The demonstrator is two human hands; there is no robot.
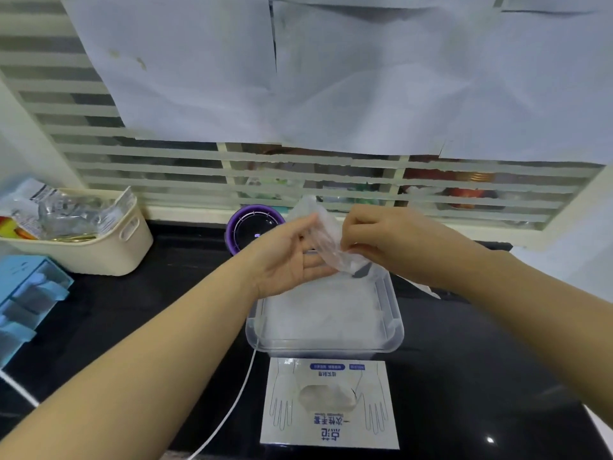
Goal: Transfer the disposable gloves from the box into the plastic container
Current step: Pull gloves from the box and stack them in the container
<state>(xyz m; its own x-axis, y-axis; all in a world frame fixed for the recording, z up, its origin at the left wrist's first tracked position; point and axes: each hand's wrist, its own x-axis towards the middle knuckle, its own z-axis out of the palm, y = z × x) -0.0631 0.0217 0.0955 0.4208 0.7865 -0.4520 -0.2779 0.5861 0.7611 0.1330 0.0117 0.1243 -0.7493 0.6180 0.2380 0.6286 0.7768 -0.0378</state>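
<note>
The glove box (330, 426) lies on the table (464, 376), just before the plastic container (394, 327). Above the container, the left hand (285, 257) and right hand (381, 240) pinch, it seems, one clear glove (323, 234).

glossy black worktop (464, 360). white box (331, 433) printed with blue lettering and thin blue glove outlines. clear container (396, 327), cloudy white inside. see-through glove (326, 237). cream basket (99, 257), pale blue drawers (30, 287), purple round gadget (238, 227), white cable (232, 410), white-striped window (166, 161).

1 head-worn view looks forward and down, close over the black bench (132, 313), both forearms reaching in from below toward the slatted window (166, 161) behind.
</note>
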